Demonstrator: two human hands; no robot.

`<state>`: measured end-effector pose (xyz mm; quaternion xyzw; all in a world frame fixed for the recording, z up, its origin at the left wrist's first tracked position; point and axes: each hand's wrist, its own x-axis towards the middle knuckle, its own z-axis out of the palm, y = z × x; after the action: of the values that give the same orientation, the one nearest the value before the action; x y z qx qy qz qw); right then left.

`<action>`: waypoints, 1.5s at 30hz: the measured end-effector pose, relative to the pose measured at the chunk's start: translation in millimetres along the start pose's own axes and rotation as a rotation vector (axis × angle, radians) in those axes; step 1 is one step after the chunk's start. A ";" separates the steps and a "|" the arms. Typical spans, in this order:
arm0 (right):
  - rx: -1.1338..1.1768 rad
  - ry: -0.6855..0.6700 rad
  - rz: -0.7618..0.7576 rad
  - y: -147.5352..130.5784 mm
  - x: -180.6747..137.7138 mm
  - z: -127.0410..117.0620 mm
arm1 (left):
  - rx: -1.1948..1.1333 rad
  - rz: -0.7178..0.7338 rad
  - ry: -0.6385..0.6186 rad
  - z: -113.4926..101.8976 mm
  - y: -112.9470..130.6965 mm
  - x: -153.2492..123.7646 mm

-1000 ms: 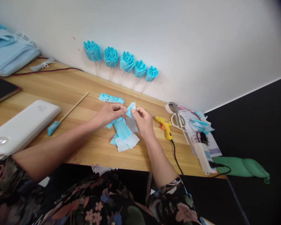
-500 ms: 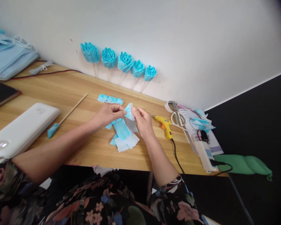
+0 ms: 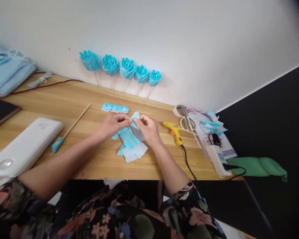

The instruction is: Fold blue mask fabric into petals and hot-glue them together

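Between my two hands is a small folded piece of blue-and-white mask fabric (image 3: 135,117). My left hand (image 3: 116,126) pinches its left side with thumb and forefinger. From the other side my right hand (image 3: 149,129) grips it, the fingertips of both hands almost meeting. Below them lies a loose pile of cut fabric pieces (image 3: 129,139), blue and white. Just behind my left hand sits a row of folded blue petals (image 3: 115,108). To the left a wooden stick (image 3: 77,121) lies with a blue wrapped tip (image 3: 57,145).
Several blue fabric roses (image 3: 127,68) on sticks lean against the wall. A yellow glue gun (image 3: 174,130), scissors (image 3: 188,122) and a power strip (image 3: 218,161) lie right. A white power bank (image 3: 30,142), phone (image 3: 1,113) and stacked masks (image 3: 8,74) are left.
My right fingers have come over the fabric piece, folding it smaller, and my hands are closer together. The whole view has shifted slightly.
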<state>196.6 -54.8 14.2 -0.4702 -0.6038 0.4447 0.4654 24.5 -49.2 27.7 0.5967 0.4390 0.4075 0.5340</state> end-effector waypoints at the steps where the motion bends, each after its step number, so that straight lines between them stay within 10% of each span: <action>1: -0.012 0.014 -0.003 -0.1 0.2 -0.4 | -0.004 -0.008 0.011 -0.7 1.4 -0.2; 45: 0.017 0.051 0.027 6.8 1.3 -0.1 | 0.092 0.010 -0.019 -6.2 -5.4 4.0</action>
<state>197.6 -52.4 7.8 -0.4857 -0.5815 0.4439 0.4785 19.2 -43.4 23.1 0.6267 0.4492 0.3836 0.5082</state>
